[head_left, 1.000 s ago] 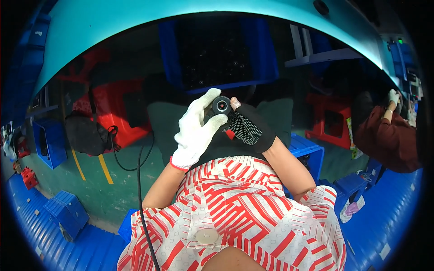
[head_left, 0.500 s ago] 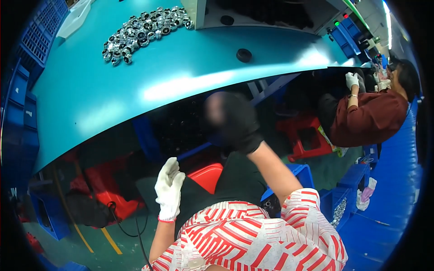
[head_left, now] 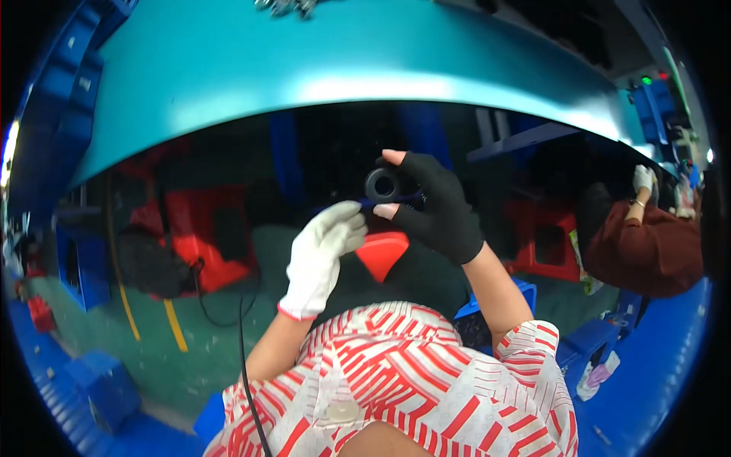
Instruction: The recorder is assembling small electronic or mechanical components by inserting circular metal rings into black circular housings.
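My right hand, in a black glove with bare fingertips, is curved around a black round part with a dark hole in its middle. Thumb and forefinger lie on opposite sides of it; the other fingers are hidden behind. My left hand, in a white glove, is just left of and below the part. Its fingers are loosely bent, apart from the thumb, and nothing shows in them. Both hands are in front of the table edge, over my lap.
The teal table curves across the top, with several shiny metal parts at its far edge. Red stools stand left and right. A black cable hangs by my left arm. A co-worker sits at right.
My right hand has come from a blur at the table edge to a clear hold on the black round part. My left hand has moved up and right toward it. The view has tilted down.
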Action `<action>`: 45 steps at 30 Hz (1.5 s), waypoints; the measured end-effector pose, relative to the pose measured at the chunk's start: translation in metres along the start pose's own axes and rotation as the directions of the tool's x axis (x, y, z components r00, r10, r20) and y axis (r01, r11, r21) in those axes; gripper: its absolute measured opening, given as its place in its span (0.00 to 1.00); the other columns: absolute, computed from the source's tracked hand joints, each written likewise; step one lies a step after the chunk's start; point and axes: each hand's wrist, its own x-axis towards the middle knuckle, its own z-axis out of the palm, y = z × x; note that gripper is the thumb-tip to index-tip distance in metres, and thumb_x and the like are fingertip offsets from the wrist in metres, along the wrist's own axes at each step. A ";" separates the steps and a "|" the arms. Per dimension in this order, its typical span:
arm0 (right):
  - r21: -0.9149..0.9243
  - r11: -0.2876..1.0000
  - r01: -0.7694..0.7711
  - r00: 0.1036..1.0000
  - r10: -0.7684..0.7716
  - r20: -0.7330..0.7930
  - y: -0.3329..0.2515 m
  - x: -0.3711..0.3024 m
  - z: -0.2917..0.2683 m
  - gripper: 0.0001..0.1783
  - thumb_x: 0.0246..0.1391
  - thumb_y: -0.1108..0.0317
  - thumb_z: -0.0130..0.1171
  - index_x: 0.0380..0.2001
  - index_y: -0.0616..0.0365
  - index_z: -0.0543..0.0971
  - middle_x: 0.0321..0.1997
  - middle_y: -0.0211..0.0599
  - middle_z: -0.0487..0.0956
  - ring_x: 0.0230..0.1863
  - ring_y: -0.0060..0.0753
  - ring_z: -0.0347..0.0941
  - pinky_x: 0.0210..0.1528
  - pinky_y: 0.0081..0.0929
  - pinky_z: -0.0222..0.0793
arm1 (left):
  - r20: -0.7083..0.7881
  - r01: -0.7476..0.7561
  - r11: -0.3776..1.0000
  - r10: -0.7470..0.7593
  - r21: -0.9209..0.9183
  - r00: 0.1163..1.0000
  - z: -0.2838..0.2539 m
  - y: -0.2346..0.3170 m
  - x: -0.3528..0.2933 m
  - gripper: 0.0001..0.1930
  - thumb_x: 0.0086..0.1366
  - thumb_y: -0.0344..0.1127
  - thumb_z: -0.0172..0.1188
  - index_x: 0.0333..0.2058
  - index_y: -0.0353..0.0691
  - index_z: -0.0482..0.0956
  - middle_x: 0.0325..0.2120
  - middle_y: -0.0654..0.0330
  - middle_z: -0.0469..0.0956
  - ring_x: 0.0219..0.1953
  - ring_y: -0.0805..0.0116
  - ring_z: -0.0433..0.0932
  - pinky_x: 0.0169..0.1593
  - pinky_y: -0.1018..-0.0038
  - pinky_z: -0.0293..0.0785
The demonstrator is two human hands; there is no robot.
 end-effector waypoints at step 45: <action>-0.551 0.833 0.053 0.967 -0.182 -0.181 0.058 0.243 0.023 0.17 0.46 0.55 0.63 0.34 0.55 0.78 0.35 0.41 0.78 0.37 0.47 0.75 0.38 0.37 0.69 | -0.091 0.060 0.925 -0.101 -0.376 0.991 -0.054 -0.002 0.002 0.13 0.62 0.23 0.51 0.47 0.31 0.72 0.37 0.54 0.78 0.36 0.65 0.80 0.39 0.72 0.82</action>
